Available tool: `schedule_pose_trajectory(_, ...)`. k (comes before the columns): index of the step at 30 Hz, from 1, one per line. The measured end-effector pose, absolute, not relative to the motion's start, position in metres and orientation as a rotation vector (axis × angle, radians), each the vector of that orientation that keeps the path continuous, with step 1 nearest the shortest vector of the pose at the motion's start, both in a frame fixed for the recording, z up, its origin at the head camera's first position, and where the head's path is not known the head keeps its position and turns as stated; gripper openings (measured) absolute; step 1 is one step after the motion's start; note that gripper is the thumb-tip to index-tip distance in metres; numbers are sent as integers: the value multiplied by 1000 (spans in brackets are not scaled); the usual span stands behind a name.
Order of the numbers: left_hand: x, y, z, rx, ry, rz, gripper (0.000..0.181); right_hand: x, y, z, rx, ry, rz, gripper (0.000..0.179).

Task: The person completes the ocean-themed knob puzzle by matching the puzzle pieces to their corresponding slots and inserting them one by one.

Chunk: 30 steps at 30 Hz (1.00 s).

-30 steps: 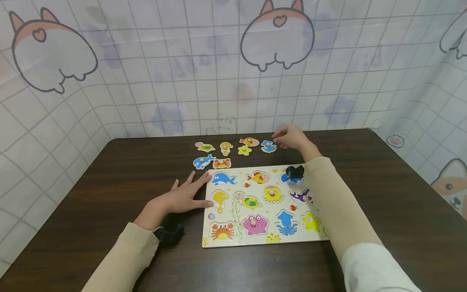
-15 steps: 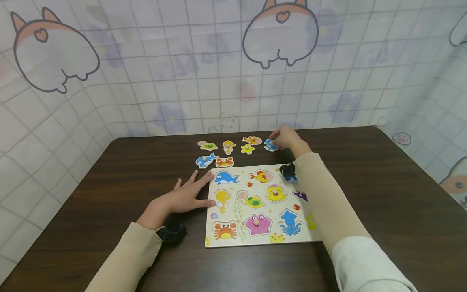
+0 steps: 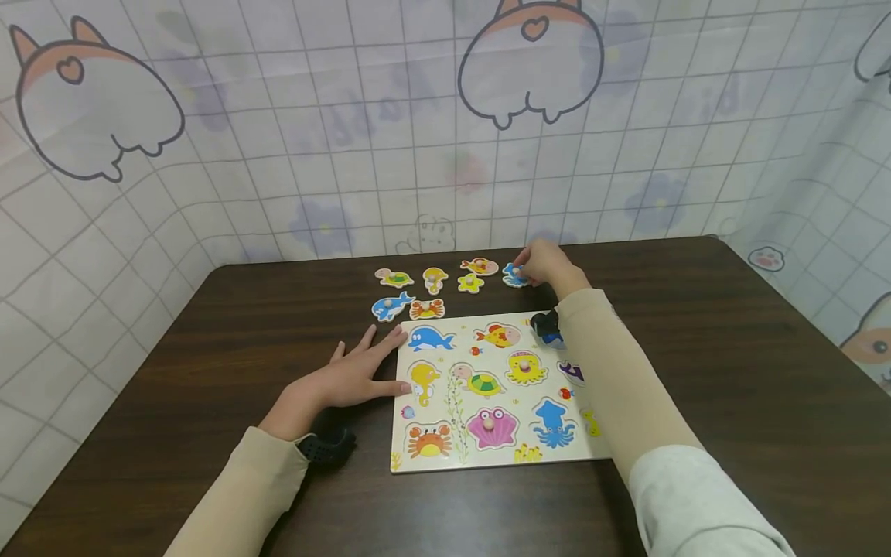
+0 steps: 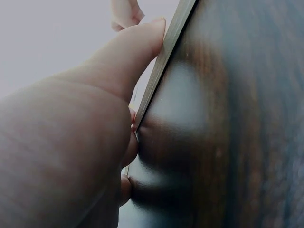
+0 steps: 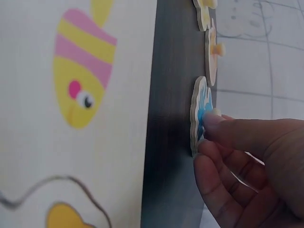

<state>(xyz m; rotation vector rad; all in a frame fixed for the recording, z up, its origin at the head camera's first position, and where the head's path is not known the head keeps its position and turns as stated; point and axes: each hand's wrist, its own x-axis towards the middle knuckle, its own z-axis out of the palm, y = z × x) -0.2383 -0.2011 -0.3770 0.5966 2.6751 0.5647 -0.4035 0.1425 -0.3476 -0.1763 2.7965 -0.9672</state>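
The wooden peg puzzle board point(image 3: 490, 462) lies on the dark table, printed with sea animals. My left hand point(image 3: 348, 377) rests at its left edge with spread, straight fingers; in the left wrist view the thumb lies along the board's edge point(image 4: 164, 59). Beyond the far right of the board, my right hand point(image 3: 551, 267) pinches the knob of a blue squid puzzle piece point(image 3: 511, 275). The right wrist view shows thumb and fingertips at that knob, the other fingers curled beneath. Part of the squid piece point(image 5: 198, 102) is hidden by the fingers.
Behind the board lie loose pieces: turtle point(image 3: 394, 278), seahorse point(image 3: 435, 280), fish point(image 3: 480, 266), starfish point(image 3: 470, 283), whale point(image 3: 391, 307) and crab point(image 3: 427, 309). A pink shell piece point(image 3: 493, 429) and yellow octopus piece point(image 3: 525, 368) sit in the board. A patterned curtain point(image 3: 390, 186) hangs behind the table.
My right hand has moved left onto the blue squid piece and taken its knob between thumb and fingers. My left hand has stayed at the board's edge.
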Motion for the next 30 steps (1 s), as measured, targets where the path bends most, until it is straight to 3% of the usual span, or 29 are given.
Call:
schedule_pose_trajectory(13,-240,-199,-376,608,2677,575,97,-406,143,-343,-120,2844,-876,19)
schedule_pose_trajectory(30,-238,-201,-374,587,2671,569,98,-395,143,-332,-297,2901,-795,24)
